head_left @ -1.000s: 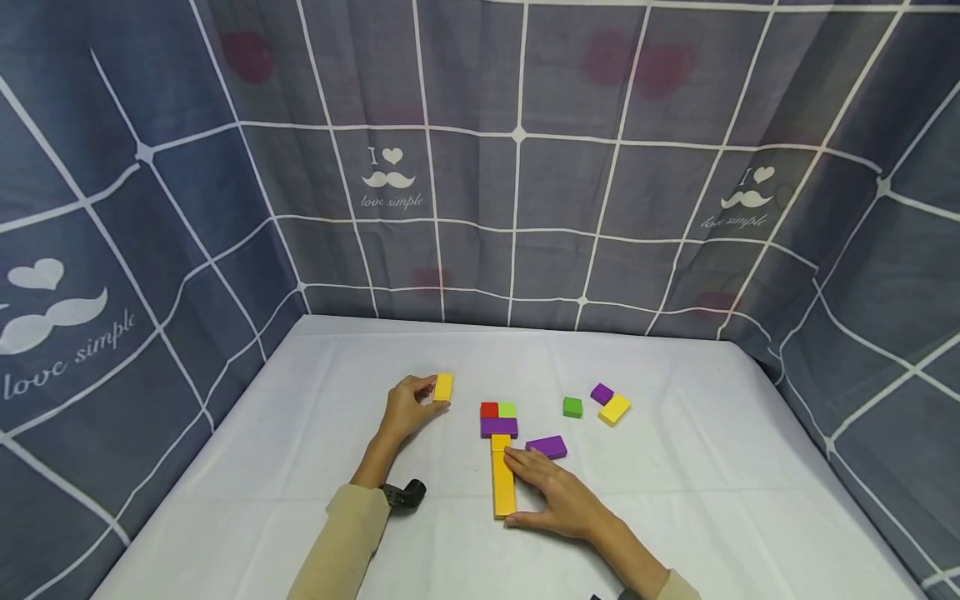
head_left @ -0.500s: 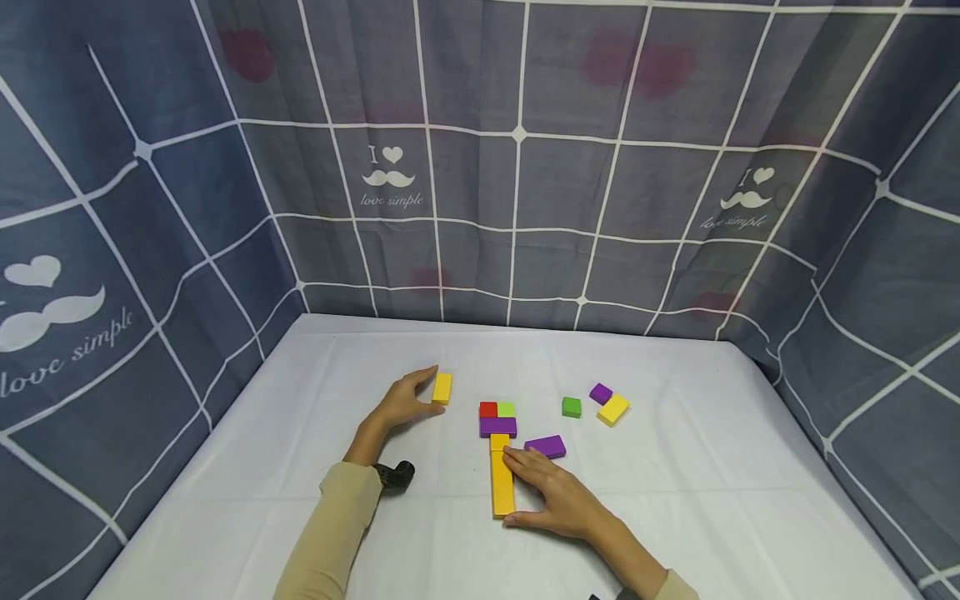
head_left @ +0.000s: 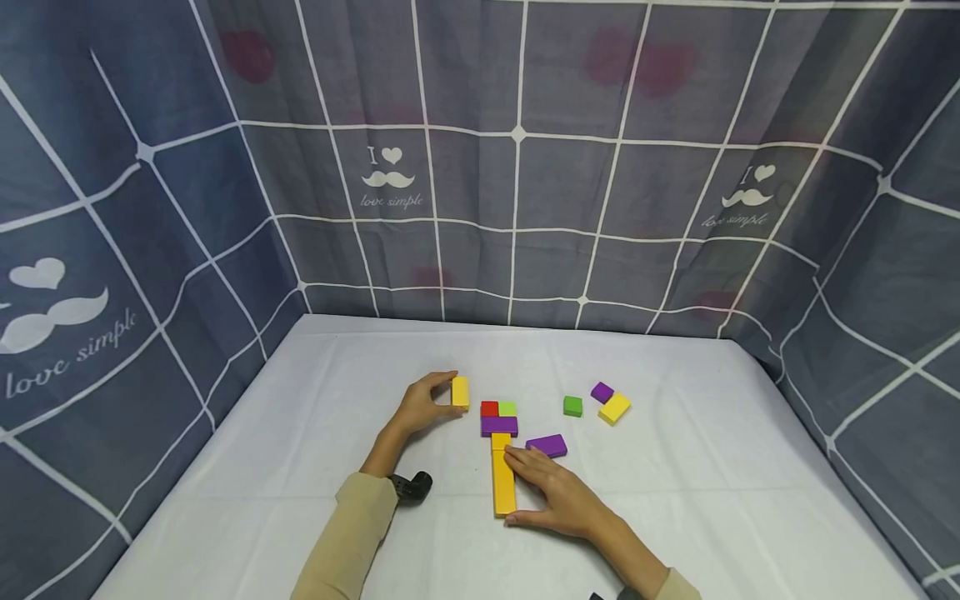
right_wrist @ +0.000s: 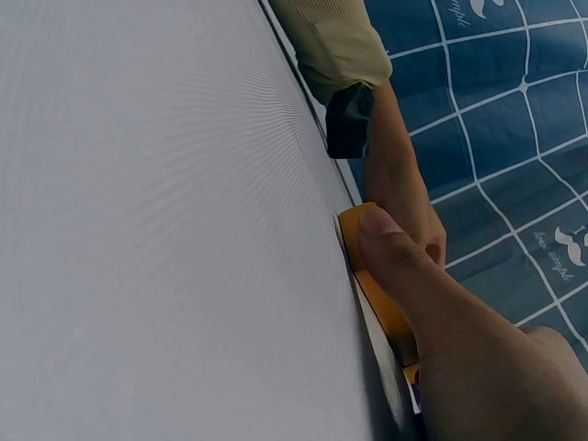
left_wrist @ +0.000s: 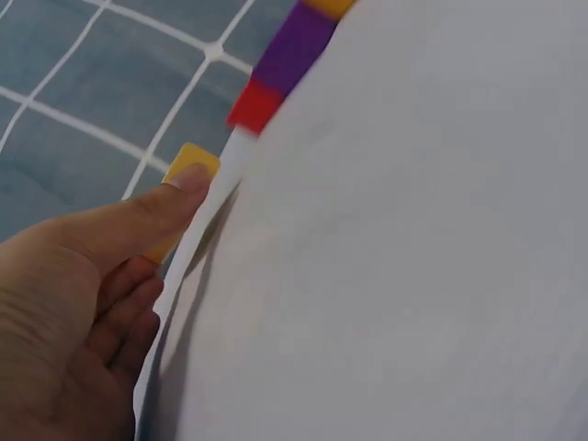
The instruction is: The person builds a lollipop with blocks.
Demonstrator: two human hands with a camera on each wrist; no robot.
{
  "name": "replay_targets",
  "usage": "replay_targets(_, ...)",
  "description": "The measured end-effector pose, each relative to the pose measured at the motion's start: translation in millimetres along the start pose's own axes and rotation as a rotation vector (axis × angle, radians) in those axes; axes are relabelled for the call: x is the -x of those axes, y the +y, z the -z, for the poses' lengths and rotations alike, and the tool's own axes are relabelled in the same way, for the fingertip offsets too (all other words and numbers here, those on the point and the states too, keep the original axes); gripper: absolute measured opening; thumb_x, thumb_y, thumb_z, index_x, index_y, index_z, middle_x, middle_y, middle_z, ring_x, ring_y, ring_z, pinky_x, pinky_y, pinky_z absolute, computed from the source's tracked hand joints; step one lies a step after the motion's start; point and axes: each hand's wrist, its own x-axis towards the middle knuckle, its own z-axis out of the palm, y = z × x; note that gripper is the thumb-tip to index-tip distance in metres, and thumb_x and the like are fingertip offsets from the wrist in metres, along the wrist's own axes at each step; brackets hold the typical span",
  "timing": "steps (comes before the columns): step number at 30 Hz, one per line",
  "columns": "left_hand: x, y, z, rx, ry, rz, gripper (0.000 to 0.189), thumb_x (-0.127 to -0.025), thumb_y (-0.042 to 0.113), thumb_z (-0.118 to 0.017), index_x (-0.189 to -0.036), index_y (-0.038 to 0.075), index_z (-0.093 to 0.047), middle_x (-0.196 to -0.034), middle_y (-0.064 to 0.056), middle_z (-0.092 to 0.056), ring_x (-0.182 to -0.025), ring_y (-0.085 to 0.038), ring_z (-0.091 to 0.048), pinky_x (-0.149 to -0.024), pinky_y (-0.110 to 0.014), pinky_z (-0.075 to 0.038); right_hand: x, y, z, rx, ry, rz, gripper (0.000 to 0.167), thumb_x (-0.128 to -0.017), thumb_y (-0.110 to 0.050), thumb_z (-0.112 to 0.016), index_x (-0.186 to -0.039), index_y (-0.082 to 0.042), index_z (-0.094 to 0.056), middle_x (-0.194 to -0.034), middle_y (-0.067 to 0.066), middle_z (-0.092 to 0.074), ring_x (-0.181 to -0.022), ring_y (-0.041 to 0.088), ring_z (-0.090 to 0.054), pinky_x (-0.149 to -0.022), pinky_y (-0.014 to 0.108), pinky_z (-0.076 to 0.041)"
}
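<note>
Pinched a yellow block [head_left: 461, 393] between the thumb and fingers of the left hand [head_left: 422, 406], toward the far edge of the tabletop [head_left: 675, 483], near a red block [head_left: 489, 409]. Rested the right hand [head_left: 558, 498], fingers spread and nearly straight, against a yellow row [head_left: 503, 487], thumb at the end toward the near edge. Had a purple bar [head_left: 499, 427] beyond that row, bordering the red block and a lime block [head_left: 507, 409]; toward the right edge, a loose purple block [head_left: 547, 446], a green cube [head_left: 573, 407], and a purple cube [head_left: 602, 392] just beside a slanted yellow block [head_left: 615, 408].
</note>
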Motion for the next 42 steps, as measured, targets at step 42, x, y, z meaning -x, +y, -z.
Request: replay_targets(42,9.5,5.5,-13.6,-0.035,-0.116,-0.051,0.068,-0.07,0.032,-0.08,-0.13,0.012,-0.054,-0.133,-0.007,-0.051,-0.127,-0.028,-0.04,-0.105,-0.045,-0.031,0.4,0.1,-1.5,-0.001,-0.005,-0.013,0.083,-0.075,-0.061,-0.062,-0.139,-0.012,-0.042,-0.144,-0.001,-0.038,-0.129,0.027,-0.037,-0.103,0.043,-0.033)
